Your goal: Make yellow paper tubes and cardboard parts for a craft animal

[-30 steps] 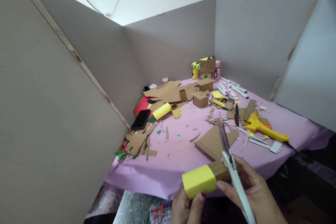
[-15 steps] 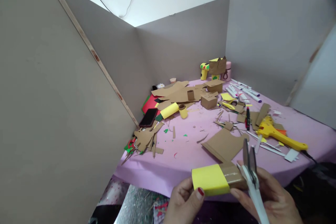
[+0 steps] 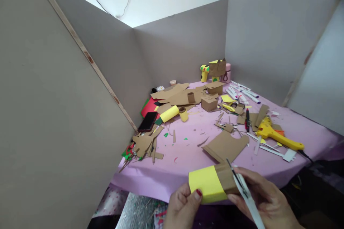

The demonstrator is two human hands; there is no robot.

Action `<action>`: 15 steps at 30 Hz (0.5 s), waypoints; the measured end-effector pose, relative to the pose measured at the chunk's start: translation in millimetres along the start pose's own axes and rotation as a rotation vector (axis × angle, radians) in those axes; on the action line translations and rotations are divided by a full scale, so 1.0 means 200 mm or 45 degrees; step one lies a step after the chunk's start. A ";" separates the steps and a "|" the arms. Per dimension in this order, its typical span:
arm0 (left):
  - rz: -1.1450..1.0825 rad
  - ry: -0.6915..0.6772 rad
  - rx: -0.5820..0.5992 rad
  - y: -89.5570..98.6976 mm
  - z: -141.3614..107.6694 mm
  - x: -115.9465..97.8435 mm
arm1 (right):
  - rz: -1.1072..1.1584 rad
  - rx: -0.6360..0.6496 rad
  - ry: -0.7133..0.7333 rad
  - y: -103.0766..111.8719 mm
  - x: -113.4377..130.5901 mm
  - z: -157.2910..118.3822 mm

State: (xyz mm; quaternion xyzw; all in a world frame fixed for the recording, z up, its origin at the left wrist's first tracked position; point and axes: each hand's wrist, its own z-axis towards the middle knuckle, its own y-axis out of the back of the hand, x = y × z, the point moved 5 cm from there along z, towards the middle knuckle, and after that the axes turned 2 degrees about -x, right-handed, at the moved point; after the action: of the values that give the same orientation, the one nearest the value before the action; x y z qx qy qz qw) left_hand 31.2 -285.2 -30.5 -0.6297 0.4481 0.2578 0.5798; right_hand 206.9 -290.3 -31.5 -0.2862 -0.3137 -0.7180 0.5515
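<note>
My left hand (image 3: 180, 205) is closed around the left end of a cardboard tube (image 3: 225, 176) just past the table's front edge. Yellow paper (image 3: 206, 184) covers that end of the tube, while its right part is bare brown. White-handled scissors (image 3: 248, 198) are held in my right hand (image 3: 268, 200), with the blades pointing up beside the bare end. My right thumb and fingers also touch or nearly touch that end. Behind the tube lies a flat cardboard piece (image 3: 225, 146) with a curved notch.
A yellow glue gun (image 3: 282, 137) lies at right among scraps. Markers (image 3: 245, 91), cardboard boxes (image 3: 209, 103) and a yellow-handled pair of scissors (image 3: 228, 107) sit farther back. A yellow roll (image 3: 170, 113), a phone (image 3: 147, 121) and cardboard offcuts (image 3: 143, 145) are at left. Grey panels (image 3: 182, 43) enclose the table.
The view has shifted slightly, so everything sits a little farther left. The scissor blades have turned and now look closer together, tilted left over the tube's bare end.
</note>
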 end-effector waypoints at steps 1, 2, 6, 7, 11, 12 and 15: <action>0.012 -0.020 -0.034 0.00 -0.01 0.00 | 0.045 0.042 0.001 -0.01 0.02 0.01; 0.019 -0.042 -0.064 0.00 -0.01 -0.01 | 0.078 0.065 -0.026 -0.02 0.03 0.03; 0.022 -0.100 -0.172 0.02 -0.01 -0.01 | 0.134 0.150 -0.189 -0.05 0.05 0.07; 0.020 -0.106 -0.189 0.03 0.00 -0.01 | 0.134 0.155 -0.241 -0.05 0.05 0.08; 0.011 -0.135 -0.257 0.08 0.02 0.00 | 0.134 0.011 -0.421 0.04 0.03 0.09; 0.005 -0.140 -0.277 0.09 0.03 0.00 | 0.125 -0.016 -0.447 0.08 0.02 0.08; -0.041 -0.132 -0.327 0.11 0.03 -0.01 | 0.115 0.138 -0.489 0.14 0.01 0.01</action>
State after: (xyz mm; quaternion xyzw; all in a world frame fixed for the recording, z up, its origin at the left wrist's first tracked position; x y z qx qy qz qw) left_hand 12.4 -276.7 -42.2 -0.6917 0.3708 0.3357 0.5209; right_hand 233.7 -295.0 -25.0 -0.4015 -0.4383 -0.6069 0.5277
